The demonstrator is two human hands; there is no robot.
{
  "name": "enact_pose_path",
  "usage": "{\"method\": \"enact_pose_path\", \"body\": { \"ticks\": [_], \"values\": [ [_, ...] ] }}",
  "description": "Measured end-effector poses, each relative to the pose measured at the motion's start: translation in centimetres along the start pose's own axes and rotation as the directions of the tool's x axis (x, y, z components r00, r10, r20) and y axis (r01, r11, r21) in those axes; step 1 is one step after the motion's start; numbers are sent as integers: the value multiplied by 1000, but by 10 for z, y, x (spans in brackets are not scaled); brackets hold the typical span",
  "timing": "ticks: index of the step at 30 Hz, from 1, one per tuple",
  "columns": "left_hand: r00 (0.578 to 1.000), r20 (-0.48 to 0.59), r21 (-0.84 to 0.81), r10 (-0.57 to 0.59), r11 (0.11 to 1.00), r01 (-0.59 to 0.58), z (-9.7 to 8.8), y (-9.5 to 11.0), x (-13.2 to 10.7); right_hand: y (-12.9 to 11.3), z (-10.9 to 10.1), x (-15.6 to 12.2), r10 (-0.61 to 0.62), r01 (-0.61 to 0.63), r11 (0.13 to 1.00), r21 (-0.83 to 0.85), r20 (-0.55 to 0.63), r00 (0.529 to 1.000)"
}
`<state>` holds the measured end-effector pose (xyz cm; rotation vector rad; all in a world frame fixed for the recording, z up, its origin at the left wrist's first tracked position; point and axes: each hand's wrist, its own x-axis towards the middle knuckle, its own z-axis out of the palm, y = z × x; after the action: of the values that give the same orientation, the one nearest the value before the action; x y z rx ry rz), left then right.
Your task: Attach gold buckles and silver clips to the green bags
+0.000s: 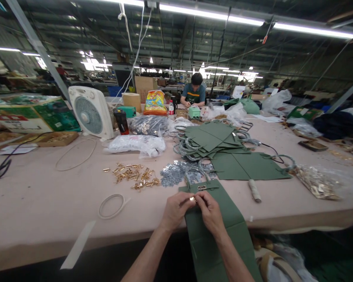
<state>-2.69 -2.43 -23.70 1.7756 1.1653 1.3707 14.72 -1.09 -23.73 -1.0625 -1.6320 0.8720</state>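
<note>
The left hand (175, 211) and right hand (211, 213) pinch a small gold clip (192, 199) between them. Just below, a long green bag (213, 223) runs away from the person, over the near edge of the tabletop (47, 203).

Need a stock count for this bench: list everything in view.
green bag: one, green, over near edge
gold fitting: one, gold, in both hands
loose fittings: many, gold, left of centre
metal pieces: one heap, silver, table centre
flat panels: several, green, far centre
cord loops: two, white, left side
box fan: one, white, far left
co-worker: one, teal shirt, across table
left hand: one, bare, on fitting
right hand: one, bare, on fitting
</note>
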Motion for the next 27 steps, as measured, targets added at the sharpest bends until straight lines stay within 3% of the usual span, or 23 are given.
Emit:
{"method": "enact_pose_path", "body": {
  "ticks": [7,11,17,21,27],
  "values": [
    [999,10,21,49,999,-50,1,4,0,-4,-1,1,1,-1,1000,9,-14,1000],
    [1000,1,-32,-2,999,2,0,4,1,2,-1,2,93,-93,982,166,9,996],
    [995,7,-90,-102,991,103,-2,10,3,9,-4,6,322,-373,767,522,189,927],
    [995,52,-111,-88,989,93,-1,13,3,2,-7,9,345,-462,708,534,310,886],
    [998,51,-86,-23,996,27,-1,6,4,0,-11,10,311,-458,718,524,347,885]
  ]
}}
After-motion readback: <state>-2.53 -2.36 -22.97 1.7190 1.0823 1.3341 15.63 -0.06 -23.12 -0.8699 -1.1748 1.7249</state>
